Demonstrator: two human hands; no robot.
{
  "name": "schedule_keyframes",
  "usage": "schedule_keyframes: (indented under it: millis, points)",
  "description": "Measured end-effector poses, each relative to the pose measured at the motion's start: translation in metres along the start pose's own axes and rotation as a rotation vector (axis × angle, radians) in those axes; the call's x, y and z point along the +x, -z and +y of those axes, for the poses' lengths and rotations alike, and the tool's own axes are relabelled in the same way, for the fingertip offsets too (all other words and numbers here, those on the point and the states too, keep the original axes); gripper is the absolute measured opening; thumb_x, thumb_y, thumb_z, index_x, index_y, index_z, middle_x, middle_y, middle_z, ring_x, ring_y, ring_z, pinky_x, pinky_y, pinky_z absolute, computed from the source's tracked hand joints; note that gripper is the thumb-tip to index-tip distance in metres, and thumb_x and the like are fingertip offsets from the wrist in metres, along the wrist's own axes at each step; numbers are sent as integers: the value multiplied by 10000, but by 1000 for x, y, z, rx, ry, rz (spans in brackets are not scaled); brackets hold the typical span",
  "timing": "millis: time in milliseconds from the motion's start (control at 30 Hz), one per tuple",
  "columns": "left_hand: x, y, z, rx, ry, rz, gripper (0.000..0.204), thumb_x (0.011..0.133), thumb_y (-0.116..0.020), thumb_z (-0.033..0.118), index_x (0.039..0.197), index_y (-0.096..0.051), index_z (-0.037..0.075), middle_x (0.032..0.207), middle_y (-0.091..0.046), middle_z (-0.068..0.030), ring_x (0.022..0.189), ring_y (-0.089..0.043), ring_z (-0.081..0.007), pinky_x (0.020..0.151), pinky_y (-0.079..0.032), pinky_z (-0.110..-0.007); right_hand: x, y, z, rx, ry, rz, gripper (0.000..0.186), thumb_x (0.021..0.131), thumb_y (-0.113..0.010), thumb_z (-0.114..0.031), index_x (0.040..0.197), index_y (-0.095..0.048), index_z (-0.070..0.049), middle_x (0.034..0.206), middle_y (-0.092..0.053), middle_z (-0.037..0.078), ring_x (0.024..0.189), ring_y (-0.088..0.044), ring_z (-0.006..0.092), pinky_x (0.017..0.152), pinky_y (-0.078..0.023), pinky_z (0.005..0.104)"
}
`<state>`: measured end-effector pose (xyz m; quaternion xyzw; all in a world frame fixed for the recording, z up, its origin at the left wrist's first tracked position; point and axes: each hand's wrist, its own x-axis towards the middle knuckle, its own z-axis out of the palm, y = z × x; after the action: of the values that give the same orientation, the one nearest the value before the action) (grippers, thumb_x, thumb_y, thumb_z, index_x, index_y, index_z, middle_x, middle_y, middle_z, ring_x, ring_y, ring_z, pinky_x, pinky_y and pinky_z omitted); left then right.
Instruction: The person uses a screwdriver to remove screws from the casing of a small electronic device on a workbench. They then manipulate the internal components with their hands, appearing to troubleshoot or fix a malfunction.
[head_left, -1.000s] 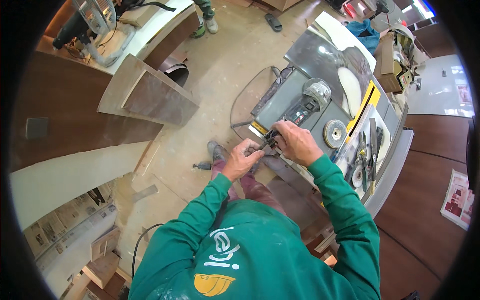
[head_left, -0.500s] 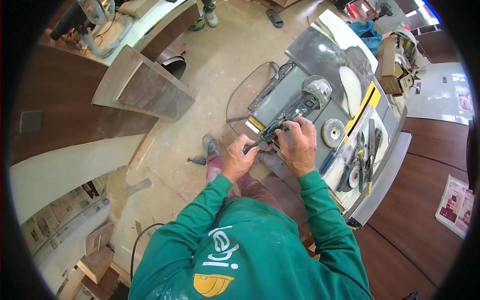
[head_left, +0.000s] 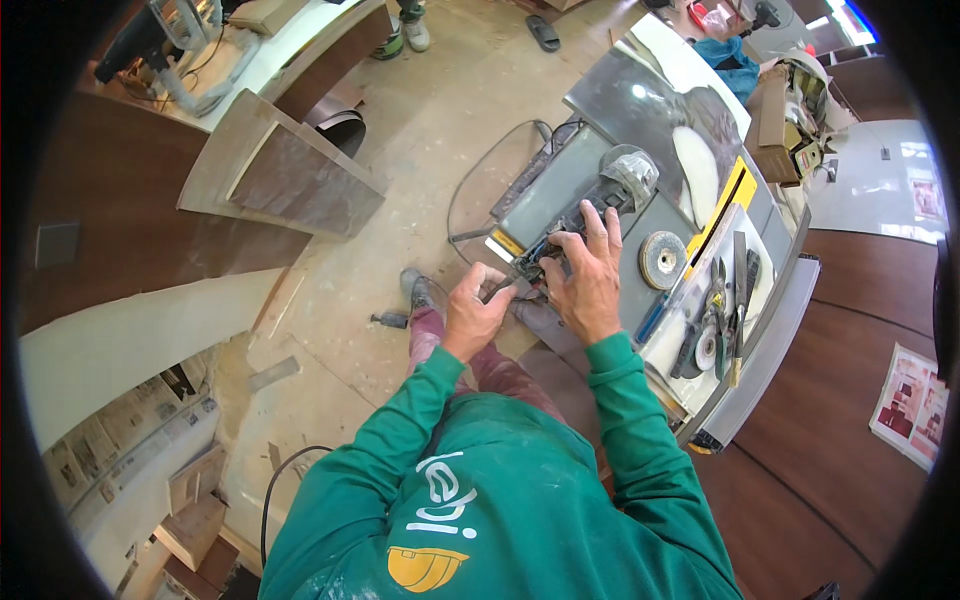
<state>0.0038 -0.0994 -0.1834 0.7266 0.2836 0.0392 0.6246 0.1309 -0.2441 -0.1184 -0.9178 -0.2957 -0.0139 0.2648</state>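
A dark power tool [head_left: 608,193] with a clear, dusty round cover at its far end lies on a grey metal worktop [head_left: 555,185]. Small parts and wires show at its near end. My left hand [head_left: 478,315] is closed in a pinch at that end, on a thin dark piece too small to name. Thumb and forefinger of my right hand [head_left: 588,285] pinch among the wires, its other fingers raised over the tool body. What sits between those fingertips is hidden. Right of this hand rests a round abrasive disc [head_left: 663,260].
Pliers [head_left: 717,300] and other hand tools lie on a white board [head_left: 665,350] at the worktop's right. A yellow-edged strip [head_left: 735,195] runs beside them. A black cable [head_left: 470,180] loops over the floor. A black cylindrical part [head_left: 390,320] lies near my shoe. Curved panels [head_left: 285,190] stand left.
My right hand has tilted, its upper fingers now stretching further up over the tool. My left hand stays pinched at the tool's near end. The whole view has shifted slightly.
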Motion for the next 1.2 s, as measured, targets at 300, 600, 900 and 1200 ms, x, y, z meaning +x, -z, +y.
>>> schedule_keyframes:
  millis: [300, 600, 900, 1200]
  points:
    - [11, 8, -5, -158, 98, -207, 285, 1084, -725, 226, 1207, -761, -28, 1014, -781, -52, 953, -689, -104, 855, -568, -303, 0, -2, -3, -6, -10, 5, 361, 824, -805, -44, 1179, -752, -83, 1674, -489, 218, 1577, -347, 580, 1281, -378, 587]
    - [9, -3, 17, -159, 0, -96, 263, 1055, -761, 199, 1185, -783, -28, 1026, -802, -69, 945, -708, -106, 844, -580, -300, -1, 3, 3, 9, 3, -24, 355, 839, -743, -13, 1182, -768, -101, 1637, -548, 198, 1571, -364, 581, 1279, -370, 591]
    - [10, -7, -3, -55, -42, -23, 225, 1015, -798, 158, 1144, -798, -27, 998, -813, -79, 892, -729, -122, 813, -593, -316, 1, -2, 1, 8, 4, -2, 345, 835, -762, -31, 1177, -752, -78, 1632, -541, 217, 1574, -358, 581, 1285, -361, 591]
    - [9, -10, 1, -109, 8, -14, 216, 1000, -815, 165, 1113, -802, -18, 986, -813, -80, 887, -731, -119, 802, -594, -313, 3, -15, -14, -104, 33, -12, 310, 811, -685, 13, 1119, -702, -23, 1551, -597, 229, 1548, -427, 548, 1249, -414, 581]
